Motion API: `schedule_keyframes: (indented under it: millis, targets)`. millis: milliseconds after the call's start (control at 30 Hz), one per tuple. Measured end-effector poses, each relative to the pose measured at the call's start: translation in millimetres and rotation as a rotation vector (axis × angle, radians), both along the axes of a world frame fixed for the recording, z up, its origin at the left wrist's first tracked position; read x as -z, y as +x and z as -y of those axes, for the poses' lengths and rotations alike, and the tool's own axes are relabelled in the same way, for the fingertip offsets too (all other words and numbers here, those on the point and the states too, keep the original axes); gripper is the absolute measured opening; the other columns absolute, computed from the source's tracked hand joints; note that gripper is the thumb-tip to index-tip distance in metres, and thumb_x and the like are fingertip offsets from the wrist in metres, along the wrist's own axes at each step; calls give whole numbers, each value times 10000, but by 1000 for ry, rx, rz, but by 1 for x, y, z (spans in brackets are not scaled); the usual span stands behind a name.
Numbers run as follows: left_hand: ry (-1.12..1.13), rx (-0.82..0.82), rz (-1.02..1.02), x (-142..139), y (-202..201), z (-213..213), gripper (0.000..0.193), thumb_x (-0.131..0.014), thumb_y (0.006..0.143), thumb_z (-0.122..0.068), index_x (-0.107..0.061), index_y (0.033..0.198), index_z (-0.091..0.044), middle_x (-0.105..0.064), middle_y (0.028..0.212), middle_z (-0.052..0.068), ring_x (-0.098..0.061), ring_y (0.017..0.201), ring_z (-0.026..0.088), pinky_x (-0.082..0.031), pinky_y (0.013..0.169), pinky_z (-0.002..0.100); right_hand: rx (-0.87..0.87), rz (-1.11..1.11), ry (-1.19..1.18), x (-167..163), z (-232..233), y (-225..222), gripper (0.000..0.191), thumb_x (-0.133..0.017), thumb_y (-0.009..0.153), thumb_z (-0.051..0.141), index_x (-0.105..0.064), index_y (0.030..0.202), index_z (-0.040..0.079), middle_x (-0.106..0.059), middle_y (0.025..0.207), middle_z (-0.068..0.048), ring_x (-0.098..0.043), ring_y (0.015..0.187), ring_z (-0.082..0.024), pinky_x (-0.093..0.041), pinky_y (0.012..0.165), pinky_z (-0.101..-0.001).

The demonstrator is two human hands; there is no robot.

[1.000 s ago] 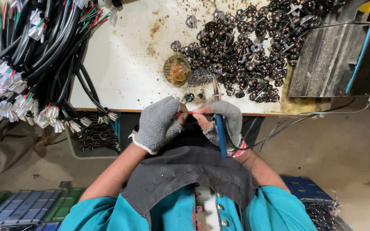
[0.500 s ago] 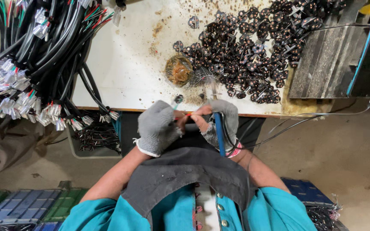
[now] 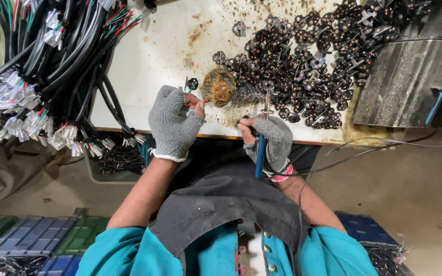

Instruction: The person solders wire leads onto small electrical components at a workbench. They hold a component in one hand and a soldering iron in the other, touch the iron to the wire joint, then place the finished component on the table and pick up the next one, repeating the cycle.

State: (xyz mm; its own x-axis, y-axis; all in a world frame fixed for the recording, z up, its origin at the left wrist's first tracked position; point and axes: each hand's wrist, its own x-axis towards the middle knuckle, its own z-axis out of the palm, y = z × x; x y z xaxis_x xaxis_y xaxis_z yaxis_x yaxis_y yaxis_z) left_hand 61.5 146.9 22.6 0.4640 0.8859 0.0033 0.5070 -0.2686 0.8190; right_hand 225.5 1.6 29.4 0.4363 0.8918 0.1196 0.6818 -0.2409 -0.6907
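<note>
Clearly, both hands are covered by grey knitted fingerless gloves of coarse weave. A thin red wire (image 3: 194, 104) is pinched between the closed fingertips of the left hand (image 3: 174, 122), just beside a round amber-brown tin (image 3: 219, 87). A blue-handled soldering iron (image 3: 262, 138) is gripped by the closed right hand (image 3: 269, 140), its metal tip held beyond the fingers near the tin. A stained white table (image 3: 159, 56) is spread with small dark plug parts (image 3: 313, 61), and black cable bundles (image 3: 42, 71) are heaped past the left fingers.
</note>
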Motion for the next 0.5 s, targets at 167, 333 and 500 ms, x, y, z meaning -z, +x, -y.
schedule_keyframes:
  millis: [167,333,500]
  targets:
    - [4,-6,0,3,2,-2,185,-843,854,-194,-681,875,-107,-571,848,72,-608,742,223,-492,657,345,-8,2,-10,2,-3,1,81,-813,854,103,-762,917,91,-736,845,-89,-699,775,-289,-527,722,-385]
    - [29,12,-20,5,3,-2,171,-834,861,-174,-678,881,-106,-563,861,74,-597,775,235,-484,685,366,-9,2,6,3,-3,2,85,-817,859,104,-760,922,94,-750,865,-81,-702,773,-283,-527,716,-380]
    - [31,1,-18,5,6,1,181,-845,853,-185,-682,870,-109,-552,836,74,-584,753,240,-478,670,368,-18,-13,2,2,-1,5,99,-819,855,97,-762,936,100,-742,870,-81,-712,797,-282,-535,737,-384]
